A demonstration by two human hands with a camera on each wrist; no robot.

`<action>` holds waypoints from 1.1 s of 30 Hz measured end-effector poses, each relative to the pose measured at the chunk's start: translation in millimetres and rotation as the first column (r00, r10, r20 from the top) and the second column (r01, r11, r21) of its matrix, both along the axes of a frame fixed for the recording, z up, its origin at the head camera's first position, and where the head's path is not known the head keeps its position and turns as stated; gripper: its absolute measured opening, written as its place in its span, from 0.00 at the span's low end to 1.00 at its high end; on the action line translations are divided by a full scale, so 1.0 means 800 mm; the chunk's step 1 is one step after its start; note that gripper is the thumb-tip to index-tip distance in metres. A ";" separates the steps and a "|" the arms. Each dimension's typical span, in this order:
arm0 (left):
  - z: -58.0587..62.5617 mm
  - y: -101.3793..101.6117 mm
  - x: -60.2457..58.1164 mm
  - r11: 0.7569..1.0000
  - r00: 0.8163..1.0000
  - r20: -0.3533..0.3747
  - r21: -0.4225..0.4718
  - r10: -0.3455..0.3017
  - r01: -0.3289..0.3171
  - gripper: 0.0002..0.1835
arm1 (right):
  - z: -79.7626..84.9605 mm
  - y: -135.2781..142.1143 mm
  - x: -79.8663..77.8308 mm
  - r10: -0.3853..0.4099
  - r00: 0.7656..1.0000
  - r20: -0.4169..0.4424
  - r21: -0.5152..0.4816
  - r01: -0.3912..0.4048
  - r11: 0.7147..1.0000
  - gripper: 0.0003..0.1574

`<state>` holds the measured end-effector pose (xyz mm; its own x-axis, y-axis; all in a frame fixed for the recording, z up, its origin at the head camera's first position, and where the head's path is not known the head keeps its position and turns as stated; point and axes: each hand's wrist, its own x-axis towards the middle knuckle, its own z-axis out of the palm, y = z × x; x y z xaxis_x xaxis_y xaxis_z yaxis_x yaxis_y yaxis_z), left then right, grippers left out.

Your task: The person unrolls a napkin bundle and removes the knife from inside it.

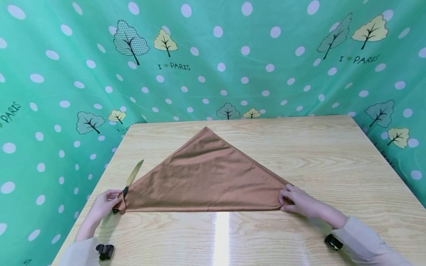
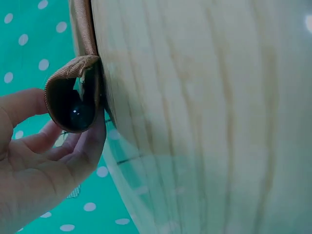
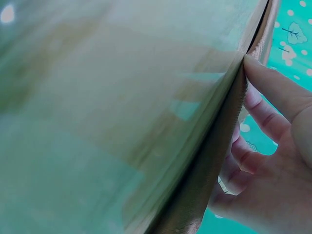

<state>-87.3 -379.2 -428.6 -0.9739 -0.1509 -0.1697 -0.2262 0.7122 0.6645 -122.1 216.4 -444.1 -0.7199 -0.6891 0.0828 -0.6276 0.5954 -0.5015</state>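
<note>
A brown cloth [image 1: 206, 173], folded into a triangle, lies on the table with its peak pointing away and its long edge near me. At the left corner sits a knife [image 1: 134, 172], its blade pointing away to the upper right. My left hand [image 1: 105, 204] holds that corner, folded over the knife's dark handle. The left wrist view shows the cloth [image 2: 54, 90] curled around the handle's rounded end [image 2: 82, 116], thumb and fingers on either side. With my right hand [image 1: 301, 201], I pinch the cloth's right corner; in the right wrist view the fingertips meet its edge [image 3: 229, 122].
The pale wooden table [image 1: 332, 155] extends around the cloth. A green dotted curtain [image 1: 206, 85] hangs behind the table and along both sides. Each wrist carries a small black device, one at the left sleeve [image 1: 80, 253] and one at the right sleeve [image 1: 362, 240].
</note>
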 end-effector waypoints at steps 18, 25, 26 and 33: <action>0.007 0.004 0.017 0.984 0.977 -0.172 -0.148 -0.126 0.101 0.16 | 0.003 -0.001 -0.005 -0.017 1.000 0.004 0.027 0.017 1.000 0.11; 0.000 0.011 0.026 0.943 0.916 -0.276 -0.244 -0.290 0.226 0.17 | -0.003 -0.001 -0.002 -0.005 1.000 0.001 0.013 0.005 1.000 0.11; -0.001 0.011 0.026 0.941 0.916 -0.276 -0.253 -0.292 0.224 0.17 | -0.003 -0.001 -0.002 -0.004 1.000 0.002 0.011 0.004 1.000 0.11; 0.000 0.010 0.025 0.938 0.941 -0.196 -0.267 -0.277 0.221 0.17 | -0.004 -0.002 0.001 -0.032 0.999 0.020 0.023 0.031 0.999 0.11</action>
<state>-67.6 -371.1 -428.8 -0.9931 0.0934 0.0709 0.1161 0.8688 0.4814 -121.4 215.0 -447.3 -0.7426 -0.6677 0.0526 -0.5983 0.6259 -0.5003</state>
